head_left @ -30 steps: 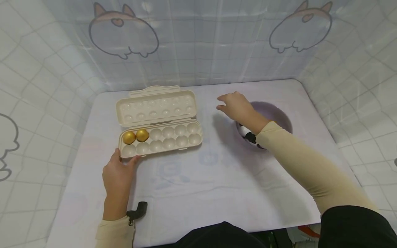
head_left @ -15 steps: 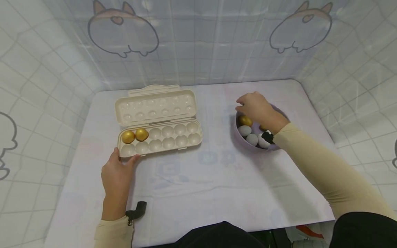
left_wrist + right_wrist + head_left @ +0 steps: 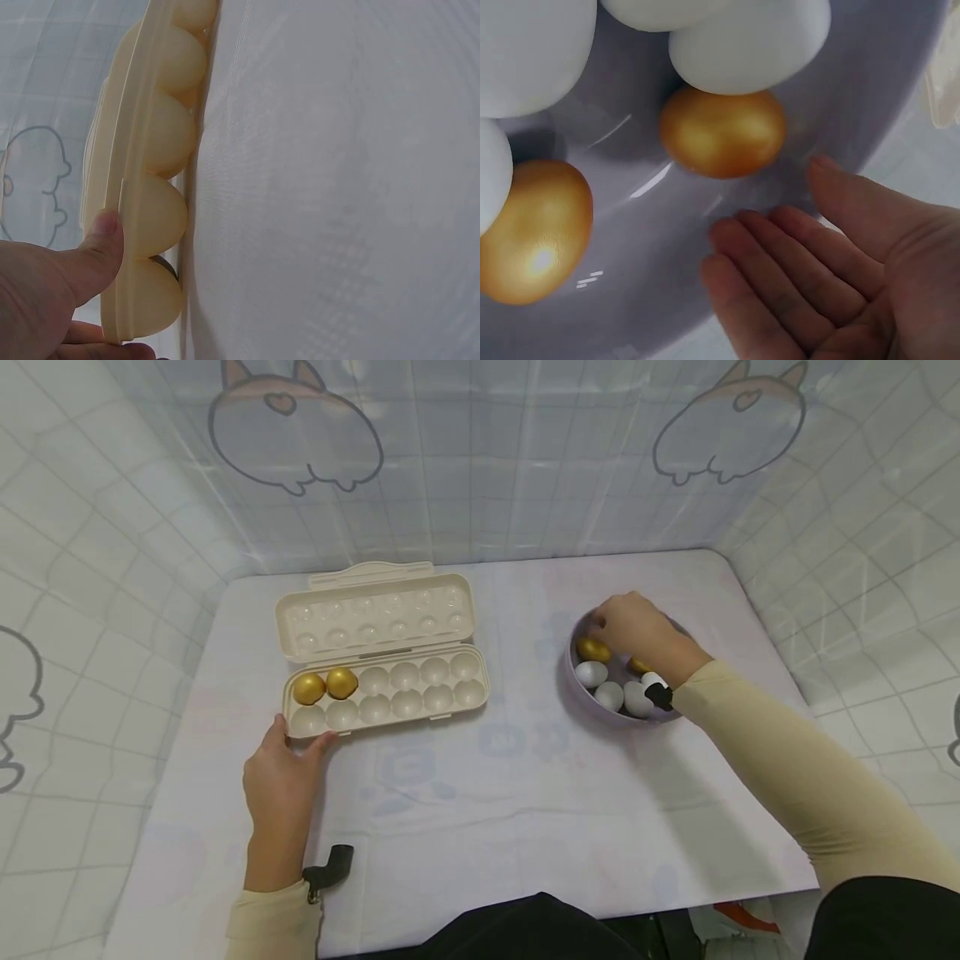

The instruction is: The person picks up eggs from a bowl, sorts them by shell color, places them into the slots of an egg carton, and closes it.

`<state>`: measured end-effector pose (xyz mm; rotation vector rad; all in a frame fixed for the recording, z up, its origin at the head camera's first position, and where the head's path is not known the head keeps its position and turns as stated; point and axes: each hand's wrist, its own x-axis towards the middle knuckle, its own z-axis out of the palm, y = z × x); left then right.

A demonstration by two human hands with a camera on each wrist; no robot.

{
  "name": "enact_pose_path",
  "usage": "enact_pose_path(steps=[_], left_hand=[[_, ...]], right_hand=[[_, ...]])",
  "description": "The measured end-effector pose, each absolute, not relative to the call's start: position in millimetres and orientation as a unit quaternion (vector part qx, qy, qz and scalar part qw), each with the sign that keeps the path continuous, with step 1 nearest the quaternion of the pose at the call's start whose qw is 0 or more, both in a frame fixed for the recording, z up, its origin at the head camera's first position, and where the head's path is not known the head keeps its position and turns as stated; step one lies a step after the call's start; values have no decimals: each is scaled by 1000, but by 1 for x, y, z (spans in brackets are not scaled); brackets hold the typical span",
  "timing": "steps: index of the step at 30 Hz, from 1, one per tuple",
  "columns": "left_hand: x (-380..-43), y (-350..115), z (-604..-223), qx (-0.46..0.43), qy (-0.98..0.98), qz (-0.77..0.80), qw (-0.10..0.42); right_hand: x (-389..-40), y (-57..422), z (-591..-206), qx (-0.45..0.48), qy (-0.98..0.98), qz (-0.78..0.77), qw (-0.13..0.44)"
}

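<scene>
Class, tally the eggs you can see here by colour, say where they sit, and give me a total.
Gold eggs: 4 (2 in the egg carton, 2 in the bowl)
White eggs: 4 (all in the bowl)
Total eggs in view: 8

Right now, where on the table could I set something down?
Bare cloth lies between the egg carton and purple bowl, and nearer the person, right of the left hand. Crowded: the bowl, holding eggs, with the right hand over it.

Cream sleeves (image 3: 780,768); black outer sleeve (image 3: 885,920) on right; black angled fitting (image 3: 335,865) at left cuff (image 3: 272,906); black garment (image 3: 536,931).
</scene>
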<state>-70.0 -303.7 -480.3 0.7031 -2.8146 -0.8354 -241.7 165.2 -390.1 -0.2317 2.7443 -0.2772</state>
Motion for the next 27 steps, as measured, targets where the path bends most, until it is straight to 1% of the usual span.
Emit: enact_pose_path(steps=[3,7,14,22,27], left_hand=[[-70,-304,-480,234,-930,-278,59],[-69,-303,-479,234,-929,-281,58],[-70,-304,-480,230,-930,-279,64],[-70,-304,-479,231,-931,-275,70],[-70,-304,-478,234,-930,-277,62]], right_hand=[[-243,163,-395,-89,970,-91,209],[-246,162,-403,-103,967,-91,216],[-248,161,-405,-95,964,-97,231],[-247,167,-413,-106,964,-96,226],[-248,169,-415,-108,964,-101,221]])
